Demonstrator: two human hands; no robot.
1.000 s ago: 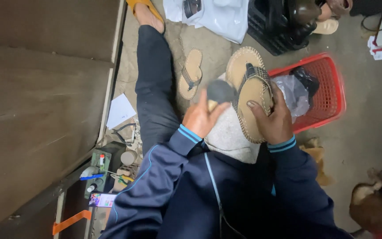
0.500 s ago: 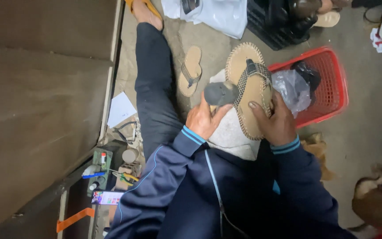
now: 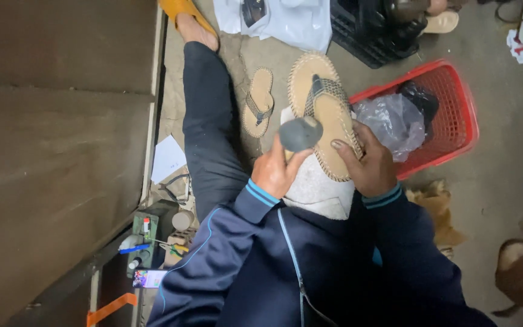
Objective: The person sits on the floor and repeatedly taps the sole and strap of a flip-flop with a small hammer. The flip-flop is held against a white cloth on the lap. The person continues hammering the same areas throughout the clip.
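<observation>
Fingers of left hand [image 3: 273, 172] grip a grey stone [image 3: 299, 133], right hand [image 3: 367, 166] fingers clasp sandal [image 3: 334, 133], hiding its heel.

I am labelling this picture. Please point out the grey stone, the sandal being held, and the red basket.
grey stone [image 3: 299, 133], head view, middle of its rounded top, gripped by the left hand [image 3: 273, 172].
sandal [image 3: 334, 130], head view, bare tan footbed below the strap, steadied by the right hand [image 3: 367, 166].
red basket [image 3: 464, 112], head view, right mesh wall.
</observation>
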